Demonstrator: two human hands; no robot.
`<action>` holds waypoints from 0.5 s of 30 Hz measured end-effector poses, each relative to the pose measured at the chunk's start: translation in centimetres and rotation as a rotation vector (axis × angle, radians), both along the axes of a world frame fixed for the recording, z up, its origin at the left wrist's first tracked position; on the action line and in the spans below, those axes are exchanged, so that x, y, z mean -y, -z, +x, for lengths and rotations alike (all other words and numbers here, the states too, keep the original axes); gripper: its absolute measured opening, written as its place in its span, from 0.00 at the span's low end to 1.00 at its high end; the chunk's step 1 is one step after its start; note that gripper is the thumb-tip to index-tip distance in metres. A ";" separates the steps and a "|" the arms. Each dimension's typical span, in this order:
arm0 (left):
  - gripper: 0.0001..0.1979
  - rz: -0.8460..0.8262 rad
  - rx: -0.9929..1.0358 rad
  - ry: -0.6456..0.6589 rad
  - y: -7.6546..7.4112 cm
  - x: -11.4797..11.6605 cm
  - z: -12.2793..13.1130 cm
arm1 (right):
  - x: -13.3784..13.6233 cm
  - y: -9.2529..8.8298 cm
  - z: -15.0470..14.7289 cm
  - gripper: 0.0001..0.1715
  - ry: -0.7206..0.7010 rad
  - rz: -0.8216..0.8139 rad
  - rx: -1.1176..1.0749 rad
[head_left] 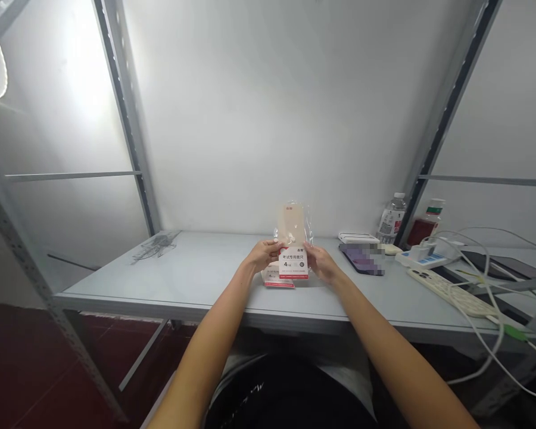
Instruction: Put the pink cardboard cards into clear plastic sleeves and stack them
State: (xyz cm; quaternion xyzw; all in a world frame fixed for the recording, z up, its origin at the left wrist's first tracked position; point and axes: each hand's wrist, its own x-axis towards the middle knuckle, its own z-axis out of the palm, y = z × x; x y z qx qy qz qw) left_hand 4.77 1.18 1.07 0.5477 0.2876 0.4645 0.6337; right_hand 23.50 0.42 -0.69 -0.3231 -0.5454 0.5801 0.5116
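Observation:
A clear plastic packet (293, 259) with a white and red printed card and a beige piece inside is held upright above the table. My left hand (265, 254) pinches its left edge, and my right hand (320, 262) grips its right edge. Behind and below it, a second packet (278, 283) with a similar red-striped label lies on the table, partly hidden by the held one and my left hand.
On the grey table (205, 262), a phone (361, 260), a clear bottle (392, 219), a red-filled bottle (425, 225), a power strip (422, 256), a beige keyboard (451, 292) and loose cables sit at the right. Metal shelf posts (127, 119) rise at both sides.

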 end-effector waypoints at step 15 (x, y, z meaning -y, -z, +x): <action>0.17 0.080 0.001 -0.282 0.6 -0.4 0.4 | -0.2 0.4 0.0 0.20 -0.075 -0.001 0.097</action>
